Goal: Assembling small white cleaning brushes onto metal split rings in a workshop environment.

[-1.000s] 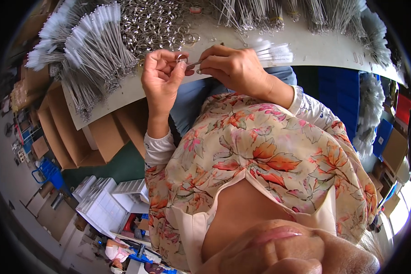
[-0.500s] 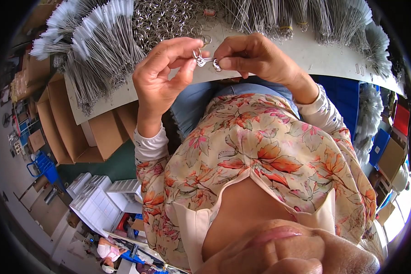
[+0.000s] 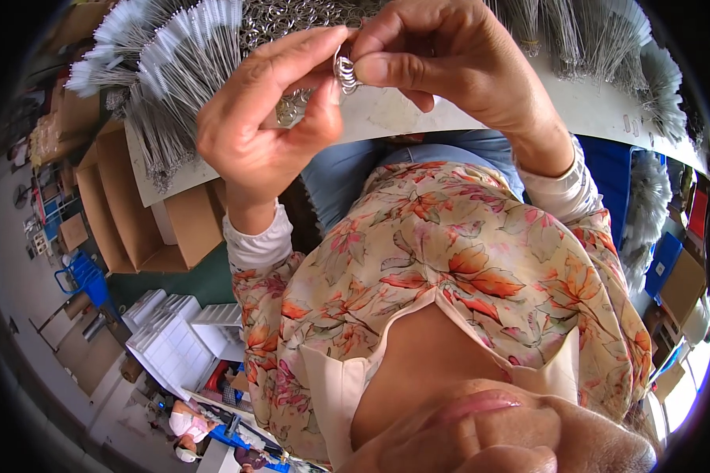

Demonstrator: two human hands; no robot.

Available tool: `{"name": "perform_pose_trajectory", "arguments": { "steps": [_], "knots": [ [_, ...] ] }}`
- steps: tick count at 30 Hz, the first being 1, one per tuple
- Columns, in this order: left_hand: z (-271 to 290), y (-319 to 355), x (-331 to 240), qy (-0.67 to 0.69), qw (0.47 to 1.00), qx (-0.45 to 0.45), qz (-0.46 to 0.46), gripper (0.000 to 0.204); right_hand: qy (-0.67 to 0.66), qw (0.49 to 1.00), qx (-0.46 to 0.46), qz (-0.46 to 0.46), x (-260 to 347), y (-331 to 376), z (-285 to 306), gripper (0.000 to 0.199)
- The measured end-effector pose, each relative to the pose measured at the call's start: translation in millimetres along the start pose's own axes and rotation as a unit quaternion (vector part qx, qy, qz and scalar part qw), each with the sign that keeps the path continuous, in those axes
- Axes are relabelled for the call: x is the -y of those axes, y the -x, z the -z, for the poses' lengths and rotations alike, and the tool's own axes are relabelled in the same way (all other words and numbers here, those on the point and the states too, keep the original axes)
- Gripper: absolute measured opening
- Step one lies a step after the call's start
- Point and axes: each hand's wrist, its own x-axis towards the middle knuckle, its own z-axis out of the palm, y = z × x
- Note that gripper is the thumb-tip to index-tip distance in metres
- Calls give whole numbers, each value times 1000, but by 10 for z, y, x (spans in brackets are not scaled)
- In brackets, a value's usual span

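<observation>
Above the table's near edge, my two hands meet at a small cluster of shiny metal rings [image 3: 345, 72]. My left hand [image 3: 264, 122] pinches a larger ring between thumb and forefinger. My right hand [image 3: 461, 67] has its thumb and bent forefinger closed on the cluster's right side, where several small loops sit side by side. Whether the small loops are threaded on the larger ring cannot be made out. Behind the hands lies a heap of loose metal rings [image 3: 280, 20], partly covered by them.
Bundles of wire-handled brushes with pale bristles [image 3: 189, 55] lie at the table's left; more brush bundles [image 3: 599, 39] lie at the right. Below the white table [image 3: 394, 118] stand an open cardboard box [image 3: 193, 225] and a blue bin [image 3: 603, 173]. Another person [image 3: 188, 426] is far off, lower left.
Both hands have come up closer to the camera. The small loops, earlier apart from the larger ring on the right, are now up against it between the fingers.
</observation>
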Motion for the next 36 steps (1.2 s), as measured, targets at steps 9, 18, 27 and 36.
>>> {"name": "perform_pose_trajectory", "arguments": {
  "steps": [9,18,27,36],
  "knots": [
    [180,-260,-43,-2,989,132,73,14,73,997,3,-11,100,25,18,11],
    [163,-260,-94,209,918,96,324,14,-12,999,11,32,-109,-116,79,10],
    [341,-358,-65,373,819,137,414,18,-41,998,29,50,-159,-271,86,13],
    [179,-180,161,200,941,8,272,18,-30,994,-68,82,-215,-173,-123,9]
  ]
}}
